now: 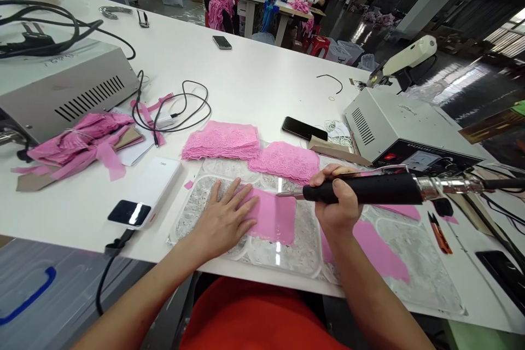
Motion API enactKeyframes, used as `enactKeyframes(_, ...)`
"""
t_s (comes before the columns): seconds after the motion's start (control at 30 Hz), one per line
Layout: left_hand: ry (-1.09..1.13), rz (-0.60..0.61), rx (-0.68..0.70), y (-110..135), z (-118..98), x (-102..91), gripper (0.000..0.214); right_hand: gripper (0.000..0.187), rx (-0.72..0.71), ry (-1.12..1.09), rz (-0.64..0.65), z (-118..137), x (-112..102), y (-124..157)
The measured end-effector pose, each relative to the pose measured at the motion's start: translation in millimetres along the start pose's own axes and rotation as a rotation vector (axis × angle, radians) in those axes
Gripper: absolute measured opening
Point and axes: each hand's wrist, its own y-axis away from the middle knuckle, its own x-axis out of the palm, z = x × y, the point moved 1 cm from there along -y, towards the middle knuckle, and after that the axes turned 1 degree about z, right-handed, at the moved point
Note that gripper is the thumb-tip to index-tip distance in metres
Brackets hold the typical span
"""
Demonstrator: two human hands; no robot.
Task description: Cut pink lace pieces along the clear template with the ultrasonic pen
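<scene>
My left hand (227, 220) lies flat with its fingers spread, pressing on the left part of a pink fabric piece (273, 219). That piece rests on a clear, scratched plastic board (283, 262). In my right hand (338, 202) is a thick black corded hand tool (365, 190) with a slim metal tip. The tip points left and is at the upper part of the pink piece; whether it touches cannot be made out. Just behind are two stacks of pink fabric pieces (221, 140), (285, 161). More pink fabric (381, 251) lies under my right forearm.
A grey box with a meter (410, 126) stands at right, another vented grey box (61, 82) at left. Around are a white power bank (158, 188), black phone (304, 128), orange snips (439, 234), a loose cable (184, 104) and pink scraps (82, 142). People sit at sewing machines behind.
</scene>
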Motion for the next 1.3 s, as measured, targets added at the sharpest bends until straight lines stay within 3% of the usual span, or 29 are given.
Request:
enactKeyframes(0.53, 0.002, -0.012, 0.012, 0.1, 1.6, 0.6, 0.038, 0.009, -0.02, 0.005, 0.027, -0.2, -0.8, -2.2)
enactKeyframes(0.9, 0.011, -0.057, 0.088, -2.8, 1.8, -6.1, 0.033, 0.01, -0.029, 0.023, -0.071, 13.9, -33.6, -4.8)
enactKeyframes(1.1, 0.113, -0.048, 0.247, -5.4, -36.6, -16.5, 0.034, 0.01, -0.012, 0.008, -0.149, 10.2, -38.1, -6.9)
enactKeyframes(1.3, 0.198, 0.01, 0.318, -3.4, -74.6, -4.5, 0.035, 0.012, 0.08, -0.04, -0.24, 10.0, -38.2, -11.2)
